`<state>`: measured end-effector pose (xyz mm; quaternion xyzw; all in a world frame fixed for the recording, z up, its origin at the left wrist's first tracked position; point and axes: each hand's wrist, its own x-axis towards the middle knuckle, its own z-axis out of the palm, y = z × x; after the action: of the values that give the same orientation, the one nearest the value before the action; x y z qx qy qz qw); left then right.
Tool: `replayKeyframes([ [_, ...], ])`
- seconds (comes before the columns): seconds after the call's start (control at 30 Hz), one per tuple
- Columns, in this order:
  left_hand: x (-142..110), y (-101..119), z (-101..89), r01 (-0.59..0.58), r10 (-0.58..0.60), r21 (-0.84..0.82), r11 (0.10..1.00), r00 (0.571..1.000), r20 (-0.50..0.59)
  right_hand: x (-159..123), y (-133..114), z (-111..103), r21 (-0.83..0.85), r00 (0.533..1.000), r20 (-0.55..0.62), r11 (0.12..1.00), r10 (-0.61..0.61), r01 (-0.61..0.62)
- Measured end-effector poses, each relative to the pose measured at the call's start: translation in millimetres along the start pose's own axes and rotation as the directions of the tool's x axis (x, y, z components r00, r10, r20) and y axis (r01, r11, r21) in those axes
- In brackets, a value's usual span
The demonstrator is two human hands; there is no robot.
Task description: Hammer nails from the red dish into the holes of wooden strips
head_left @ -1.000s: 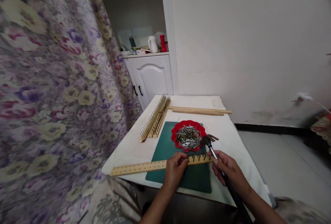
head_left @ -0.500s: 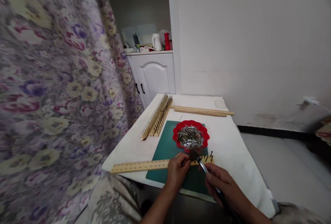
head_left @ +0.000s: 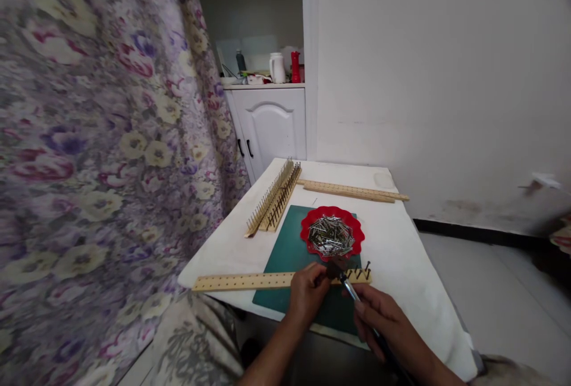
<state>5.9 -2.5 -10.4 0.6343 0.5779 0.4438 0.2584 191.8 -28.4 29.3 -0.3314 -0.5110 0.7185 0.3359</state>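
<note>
My right hand (head_left: pixel 386 317) is wrapped round a hammer (head_left: pixel 350 288) with a shiny metal shaft and a dark grip. The dark hammer head is over a pale wooden strip (head_left: pixel 250 281), right beside the fingertips of my left hand (head_left: pixel 307 291). My left fingers are pinched together at the strip; what they hold is hidden. Two rows of small holes run along the strip, and several dark nails (head_left: pixel 367 268) stand in its right end. Just beyond it, a red scalloped bowl (head_left: pixel 359 237) holds a heap of loose nails (head_left: pixel 330 235).
Under the bowl lies a green mat (head_left: pixel 285 249) on the white-covered table (head_left: pixel 414 291). Strips with upright nails (head_left: pixel 276 198) lie at the back left; bare strips (head_left: pixel 352 191) lie across the back. A floral curtain (head_left: pixel 111 166) hangs left of the table, and a wall stands behind.
The view has shifted slightly, so the scene sits a little further right. Both hands and the hammer keep nearly the same place over the strip.
</note>
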Motion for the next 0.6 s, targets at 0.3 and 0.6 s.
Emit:
replayKeyframes([
  [0.3, -0.4, 2.5, 0.0, 0.008, -0.008, -0.002, 1.000, 1.000, -0.003, -0.8, -0.9, 4.1, -0.010, 1.000, -0.008, 1.000, -0.005, 0.004],
  [0.6, -1.0, 0.7, 0.8, -0.019, 0.020, 0.013, 1.000, 1.000, -0.021, -0.3, -0.9, 0.1, 0.084, 0.999, -0.018, 0.996, -0.028, 0.029],
])
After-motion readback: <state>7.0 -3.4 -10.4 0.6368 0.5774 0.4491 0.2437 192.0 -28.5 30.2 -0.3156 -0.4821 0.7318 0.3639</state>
